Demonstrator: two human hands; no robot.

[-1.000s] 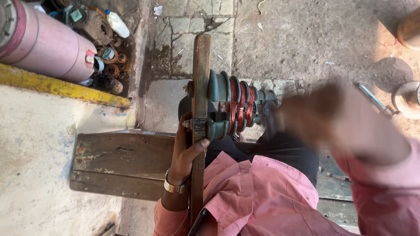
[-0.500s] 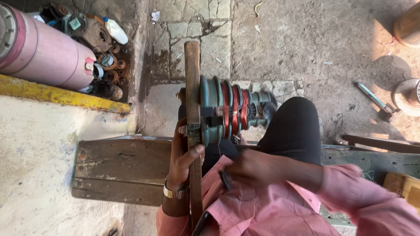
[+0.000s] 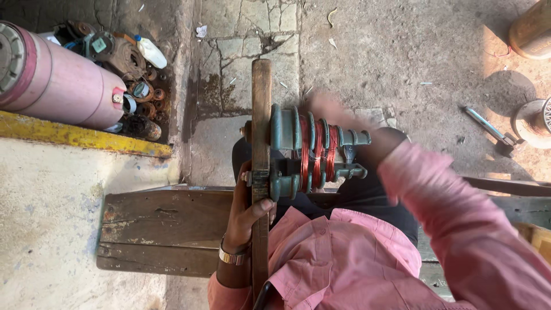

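Observation:
A teal metal winding former (image 3: pixel 284 129) with several grooves holding red copper wire (image 3: pixel 317 154) is fixed to an upright wooden bar (image 3: pixel 261 97) in front of me. My left hand (image 3: pixel 247 209), with a metal wristwatch, grips the wooden bar just below the former. My right hand (image 3: pixel 332 109) is a motion blur above the far end of the former, its pink sleeve reaching across from the right. Whether it holds anything is lost in the blur. I sit on a worn wooden bench (image 3: pixel 166 229), with my pink shirt filling the lower frame.
A pink cylinder (image 3: pixel 63 86) lies at the upper left on a ledge with a yellow painted edge (image 3: pixel 74 135). Beside it are a pile of rusty metal parts (image 3: pixel 135 97) and a white bottle (image 3: pixel 152 53). A metal tool (image 3: pixel 488 126) and a wire spool (image 3: pixel 531 117) lie on the concrete at right.
My right hand has swung from low by my lap up to the top of the former. The left hand keeps its grip on the wooden bar.

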